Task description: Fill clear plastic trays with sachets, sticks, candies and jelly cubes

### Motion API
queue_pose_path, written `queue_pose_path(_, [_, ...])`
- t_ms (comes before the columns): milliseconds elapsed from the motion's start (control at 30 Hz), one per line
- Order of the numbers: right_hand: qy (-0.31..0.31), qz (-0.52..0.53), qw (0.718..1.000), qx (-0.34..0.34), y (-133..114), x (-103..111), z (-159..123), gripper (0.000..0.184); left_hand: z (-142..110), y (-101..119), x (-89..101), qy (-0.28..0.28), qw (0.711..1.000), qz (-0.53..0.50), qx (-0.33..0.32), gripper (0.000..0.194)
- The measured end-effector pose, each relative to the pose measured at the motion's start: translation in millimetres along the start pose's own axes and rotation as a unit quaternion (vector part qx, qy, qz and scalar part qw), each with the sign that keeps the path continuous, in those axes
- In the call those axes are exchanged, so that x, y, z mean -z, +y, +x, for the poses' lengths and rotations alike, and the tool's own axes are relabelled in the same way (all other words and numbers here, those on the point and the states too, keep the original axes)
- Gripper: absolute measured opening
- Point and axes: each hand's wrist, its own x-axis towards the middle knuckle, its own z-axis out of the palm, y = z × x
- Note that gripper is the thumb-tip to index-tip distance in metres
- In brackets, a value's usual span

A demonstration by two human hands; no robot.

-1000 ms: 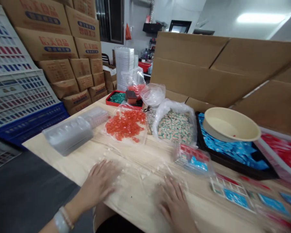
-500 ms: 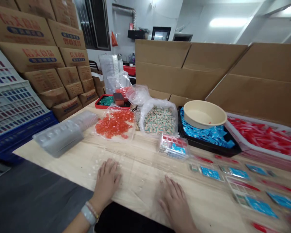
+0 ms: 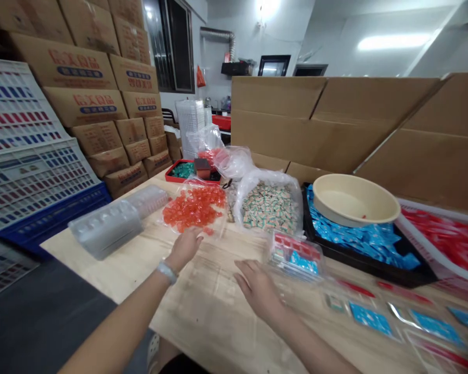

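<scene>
At the near edge of the pile of small orange translucent pieces (image 3: pixel 193 205) is my left hand (image 3: pixel 185 246). Its fingers point away from me and down; they are foreshortened and partly hidden, so I cannot tell whether they grip a piece. My right hand (image 3: pixel 259 291) is open above the wooden table, palm down, fingers apart and holding nothing. Just beyond it lies a stack of clear packs (image 3: pixel 296 257) with red and blue contents. Between my hands, faint glints on the wood hint at something transparent, hard to make out.
Clear plastic trays (image 3: pixel 105 228) lie at the left. A bag of small printed packets (image 3: pixel 271 208) stands behind. At the right, a cream basin (image 3: pixel 354 200) sits on blue sachets (image 3: pixel 366 244), beside a basket of red packets (image 3: pixel 448 239). Filled trays (image 3: pixel 370 317) lie in front.
My left hand has moved forward from the bare table to the orange pieces. My right hand has shifted forward and left, still open. The view has turned slightly left.
</scene>
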Motion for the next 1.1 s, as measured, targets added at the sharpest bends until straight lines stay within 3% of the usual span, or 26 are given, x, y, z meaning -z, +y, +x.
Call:
queue_pose_path(100, [-0.024, 0.036, 0.999, 0.001, 0.1, -31.2, 80.4, 0.030, 41.4, -0.5, -17.0, -0.011, 1.000, -0.002, 0.027, 0.023])
queue_pose_path(200, [-0.045, 0.045, 0.996, -0.055, 6.1, -70.0, 133.4, 0.034, 55.5, -7.5, -34.2, -0.014, 0.999, -0.021, 0.040, 0.016])
queue_pose_path(300, [-0.058, 0.045, 0.995, -0.063, 14.5, -94.5, 150.8, 0.021, 55.4, -16.7, -40.2, -0.003, 0.997, -0.063, 0.038, 0.017])
queue_pose_path(400, [-0.035, 0.105, 0.991, -0.071, 20.5, -99.2, 147.4, 0.017, 53.6, -19.5, -38.6, 0.000, 0.992, -0.123, 0.036, 0.012])
queue_pose_path(467, [-0.013, 0.197, 0.976, -0.086, 22.5, -92.7, 139.2, 0.017, 50.2, -14.5, -36.0, -0.007, 0.987, -0.161, 0.029, 0.006])
queue_pose_path(567, [-0.008, 0.367, 0.924, -0.111, 23.9, -72.7, 115.9, 0.018, 34.3, 6.0, -31.9, -0.029, 0.957, -0.287, 0.036, 0.007])
queue_pose_path(633, [0.002, 0.468, 0.874, -0.136, 24.2, -56.3, 91.5, 0.022, 15.6, 27.6, -30.9, -0.029, 0.888, -0.448, 0.098, 0.014])
queue_pose_path(733, [0.032, 0.547, 0.819, -0.170, 22.2, -33.9, 46.4, 0.022, -18.1, 67.0, -35.1, -0.022, 0.725, -0.652, 0.221, 0.023])
queue_pose_path(767, [0.044, 0.543, 0.821, -0.173, 20.9, -27.7, 30.8, 0.020, -29.1, 80.2, -38.0, -0.033, 0.684, -0.688, 0.241, 0.026])
queue_pose_path(833, [0.072, 0.480, 0.858, -0.167, 18.2, -17.3, 0.8, 0.015, -48.6, 104.0, -45.1, -0.074, 0.641, -0.722, 0.251, 0.028])
queue_pose_path(933, [0.104, 0.352, 0.918, -0.148, 16.5, -5.4, -39.8, 0.018, -71.4, 130.6, -55.5, -0.114, 0.632, -0.721, 0.258, 0.028])
queue_pose_path(1000, [0.108, 0.310, 0.934, -0.144, 17.1, 0.8, -64.1, 0.021, -83.6, 143.4, -60.6, -0.146, 0.616, -0.726, 0.269, 0.026])
queue_pose_path(1100, [0.092, 0.285, 0.945, -0.133, 19.1, 7.9, -96.2, 0.025, -99.9, 158.8, -64.6, -0.207, 0.562, -0.746, 0.293, 0.028])
